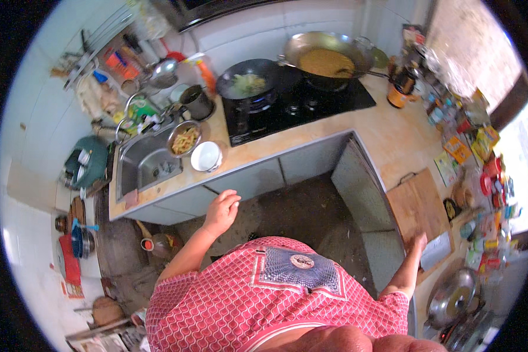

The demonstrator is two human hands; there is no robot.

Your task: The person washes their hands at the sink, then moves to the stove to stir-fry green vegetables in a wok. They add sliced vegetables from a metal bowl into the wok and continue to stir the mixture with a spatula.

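My left hand point(222, 212) is held in the air over the floor in front of the counter, loosely curled with nothing in it. On the right-hand counter, my right hand point(417, 243) is at the near edge of a wooden cutting board point(416, 204). Beside its fingers lies the broad metal blade of a cleaver point(436, 250); whether the hand grips the cleaver cannot be made out. At the far side, a dark wok point(246, 66) with pale green food point(248, 84) sits over a lit burner. A larger metal wok point(306, 40) next to it contains brownish liquid point(325, 64).
A white bowl point(206, 156) and a metal bowl of cut food point(185, 138) stand by the sink point(127, 165). Packets point(457, 149) and jars point(493, 185) crowd the right wall. A round metal lid point(453, 295) is at lower right. A cabinet door point(361, 171) lies below the counter's inner corner.
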